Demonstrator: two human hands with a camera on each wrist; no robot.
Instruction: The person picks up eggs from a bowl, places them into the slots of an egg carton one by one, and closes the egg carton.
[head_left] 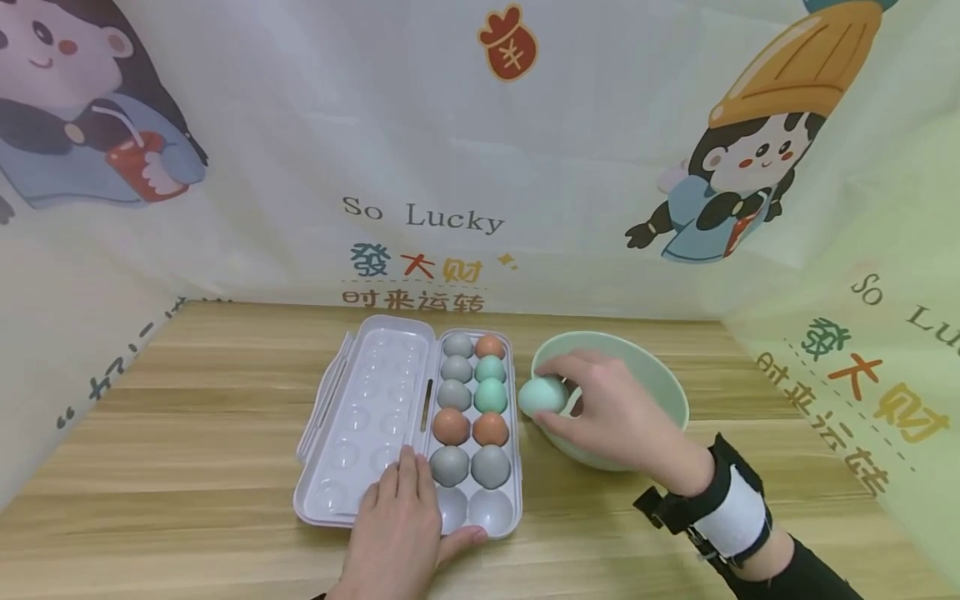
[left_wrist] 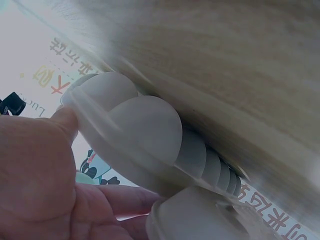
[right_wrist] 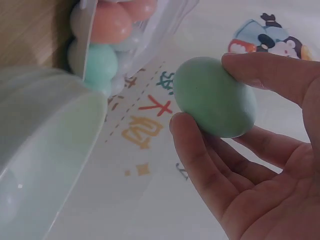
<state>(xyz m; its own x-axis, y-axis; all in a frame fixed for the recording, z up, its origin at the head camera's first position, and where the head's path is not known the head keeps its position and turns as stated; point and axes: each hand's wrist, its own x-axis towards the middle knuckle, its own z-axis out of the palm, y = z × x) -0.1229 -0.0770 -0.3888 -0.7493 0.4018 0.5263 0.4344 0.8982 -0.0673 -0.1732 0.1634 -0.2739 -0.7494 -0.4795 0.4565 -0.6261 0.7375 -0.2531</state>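
My right hand [head_left: 611, 408] pinches a pale green egg [head_left: 543, 397] between thumb and fingers, above the left rim of a light green bowl [head_left: 667, 379]. In the right wrist view the egg [right_wrist: 215, 97] is held up, apart from the bowl [right_wrist: 75, 130]. To the left lies an opened egg carton [head_left: 516, 500] with grey, brown and green eggs in two columns. The two cups at its near end hold no egg. My left hand [head_left: 401, 521] rests with straight fingers on the carton's near hinge side, its thumb along the front edge. The left wrist view shows the carton's underside [left_wrist: 145, 130].
The carton's lid [head_left: 375, 400] lies folded back to the left, its hollows bare. All stands on a wood-grain table [head_left: 210, 433]. A printed cloth [head_left: 420, 133] with cartoon figures and lettering hangs behind and at both sides. A strap [head_left: 727, 508] circles the right wrist.
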